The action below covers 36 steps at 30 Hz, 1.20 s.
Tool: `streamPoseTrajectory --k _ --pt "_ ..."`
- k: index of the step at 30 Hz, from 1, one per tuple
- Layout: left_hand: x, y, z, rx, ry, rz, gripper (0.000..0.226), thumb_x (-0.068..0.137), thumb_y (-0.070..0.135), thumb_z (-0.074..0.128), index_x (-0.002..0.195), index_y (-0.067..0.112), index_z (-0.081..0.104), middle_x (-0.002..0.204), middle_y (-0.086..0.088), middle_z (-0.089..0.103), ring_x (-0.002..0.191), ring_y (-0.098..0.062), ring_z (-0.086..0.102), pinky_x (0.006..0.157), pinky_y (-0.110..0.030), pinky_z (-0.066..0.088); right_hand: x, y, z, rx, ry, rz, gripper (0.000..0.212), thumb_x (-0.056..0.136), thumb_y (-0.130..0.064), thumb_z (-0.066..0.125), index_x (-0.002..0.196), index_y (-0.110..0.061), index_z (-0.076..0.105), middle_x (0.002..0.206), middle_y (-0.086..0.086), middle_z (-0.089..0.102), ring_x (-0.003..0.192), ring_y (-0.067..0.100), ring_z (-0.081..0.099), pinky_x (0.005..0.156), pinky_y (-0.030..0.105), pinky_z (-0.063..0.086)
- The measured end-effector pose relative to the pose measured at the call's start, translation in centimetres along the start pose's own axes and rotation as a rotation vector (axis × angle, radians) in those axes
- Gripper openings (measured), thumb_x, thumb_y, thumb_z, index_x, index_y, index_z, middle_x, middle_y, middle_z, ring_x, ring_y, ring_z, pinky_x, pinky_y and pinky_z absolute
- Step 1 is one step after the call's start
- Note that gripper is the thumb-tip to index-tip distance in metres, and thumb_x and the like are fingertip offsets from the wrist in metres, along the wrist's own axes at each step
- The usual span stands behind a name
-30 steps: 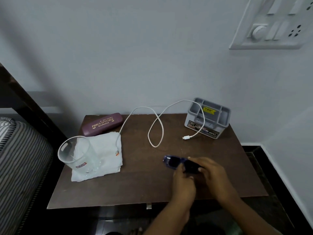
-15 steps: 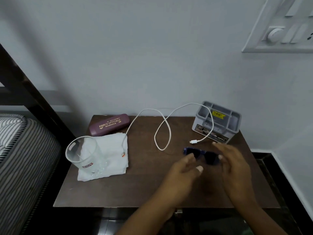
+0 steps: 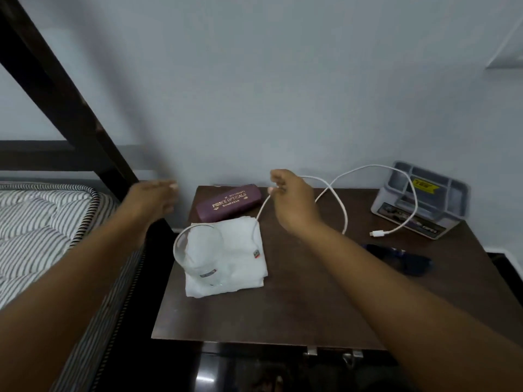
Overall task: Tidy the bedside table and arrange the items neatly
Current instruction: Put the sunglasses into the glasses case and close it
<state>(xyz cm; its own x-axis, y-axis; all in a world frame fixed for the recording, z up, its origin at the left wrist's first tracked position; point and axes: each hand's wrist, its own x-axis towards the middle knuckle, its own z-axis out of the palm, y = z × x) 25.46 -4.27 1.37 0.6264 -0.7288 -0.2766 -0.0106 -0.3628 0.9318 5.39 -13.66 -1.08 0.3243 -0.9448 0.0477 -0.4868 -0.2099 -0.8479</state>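
Note:
Blue sunglasses (image 3: 402,257) lie folded on the brown bedside table (image 3: 283,309), at its right, with no hand on them. My right hand (image 3: 291,199) hovers over the back of the table, fingers loosely curled, above the white charging cable (image 3: 341,213) and beside the maroon spectacle case (image 3: 227,203). I cannot tell whether it touches the cable. My left hand (image 3: 152,199) reaches out with straight fingers over the gap between bed and table, holding nothing. A clear glass (image 3: 198,250) stands on a folded white cloth (image 3: 243,267).
A grey plastic organiser (image 3: 418,199) stands at the back right with the cable looped over it. A striped mattress (image 3: 42,230) and dark bed frame (image 3: 56,89) border the table's left side. The wall runs directly behind it.
Both hands let go of the sunglasses, which now lie near the organiser. Both arms swung left and toward the back of the table, and my view turned left.

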Motion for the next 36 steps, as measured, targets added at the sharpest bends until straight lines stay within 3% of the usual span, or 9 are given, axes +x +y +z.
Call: streamPoseTrajectory --k 3,6,11,15,19,25,28,32,36 --pt "1.6 -3.5 0.3 0.028 0.005 -0.117 0.031 0.095 0.007 0.05 0.125 0.001 0.054 0.083 -0.006 0.058 0.073 -0.015 0.054 0.062 -0.021 0.051 2.4 0.0 2.9 -0.099 -0.129 0.094 0.038 0.095 -0.006 0.043 0.133 -0.003 0.044 0.138 0.015 0.047 0.125 0.025 0.046 0.1 0.026 0.033" --pt "2.4 -5.3 0.9 0.054 -0.052 -0.163 0.032 0.093 0.007 0.053 0.123 -0.003 0.056 0.1 -0.018 0.063 0.076 -0.021 0.061 0.069 -0.028 0.052 4.2 -0.1 4.7 -0.22 -0.207 0.179 0.038 0.094 -0.005 0.044 0.132 0.001 0.04 0.138 0.017 0.043 0.125 0.029 0.044 0.095 0.029 0.038" --pt "3.9 -6.0 2.0 0.092 -0.095 -0.176 0.037 0.089 0.005 0.06 0.125 -0.003 0.055 0.106 -0.016 0.061 0.07 -0.013 0.059 0.052 -0.011 0.052 5.5 -0.3 6.1 -0.365 -0.288 0.257 0.03 0.094 -0.006 0.044 0.123 0.002 0.045 0.131 0.019 0.048 0.119 0.03 0.048 0.082 0.029 0.04" --pt "5.4 -6.1 2.4 0.111 -0.114 -0.142 0.034 0.089 0.006 0.06 0.12 -0.008 0.056 0.09 -0.011 0.066 0.062 -0.01 0.061 0.052 -0.01 0.051 6.0 -0.3 6.4 -0.408 -0.331 0.273 0.021 0.093 -0.002 0.041 0.113 -0.001 0.05 0.129 0.019 0.051 0.12 0.031 0.048 0.08 0.03 0.039" --pt "6.3 -3.9 1.9 0.108 -0.058 0.007 0.031 0.088 0.01 0.062 0.118 0.001 0.061 0.048 0.011 0.063 0.043 0.002 0.052 0.049 -0.012 0.043 6.9 -1.4 5.5 -0.311 -0.233 0.205 0.029 0.092 -0.004 0.044 0.121 0.002 0.049 0.129 0.02 0.052 0.117 0.032 0.051 0.09 0.031 0.042" --pt "2.2 3.9 1.7 0.192 0.017 0.438 0.043 0.084 0.024 0.068 0.124 0.012 0.059 0.084 0.007 0.063 0.067 0.001 0.056 0.064 -0.008 0.045 6.0 -4.9 -1.0 -0.104 0.0 -0.051 0.028 0.085 -0.013 0.06 0.111 -0.005 0.059 0.106 0.008 0.06 0.096 0.02 0.056 0.074 0.024 0.041" --pt "-2.5 6.6 2.4 0.168 0.028 0.595 0.046 0.076 0.033 0.074 0.119 0.019 0.063 0.093 0.008 0.07 0.078 0.004 0.066 0.079 -0.014 0.051 1.6 -5.5 -5.9 0.024 0.081 -0.179 0.026 0.082 -0.019 0.066 0.107 -0.012 0.064 0.106 0.001 0.064 0.097 0.014 0.06 0.082 0.022 0.047" --pt "-8.8 5.9 5.3 0.107 -0.038 0.653 0.053 0.066 0.028 0.083 0.115 0.022 0.064 0.098 0.005 0.071 0.086 -0.006 0.069 0.08 -0.024 0.057 -5.6 -4.1 -10.8 0.101 0.036 -0.189 0.037 0.083 -0.019 0.067 0.099 -0.048 0.051 0.097 -0.024 0.059 0.092 -0.003 0.061 0.082 0.012 0.049" --pt "-13.0 0.8 9.0 0.166 -0.086 0.638 0.054 0.06 0.024 0.086 0.108 0.025 0.062 0.095 0.012 0.069 0.086 0.001 0.065 0.079 -0.016 0.052 -10.8 0.7 -12.7 -0.013 0.001 -0.032 0.053 0.079 -0.011 0.069 0.116 -0.043 0.05 0.106 -0.022 0.053 0.087 -0.013 0.054 0.067 -0.006 0.036"
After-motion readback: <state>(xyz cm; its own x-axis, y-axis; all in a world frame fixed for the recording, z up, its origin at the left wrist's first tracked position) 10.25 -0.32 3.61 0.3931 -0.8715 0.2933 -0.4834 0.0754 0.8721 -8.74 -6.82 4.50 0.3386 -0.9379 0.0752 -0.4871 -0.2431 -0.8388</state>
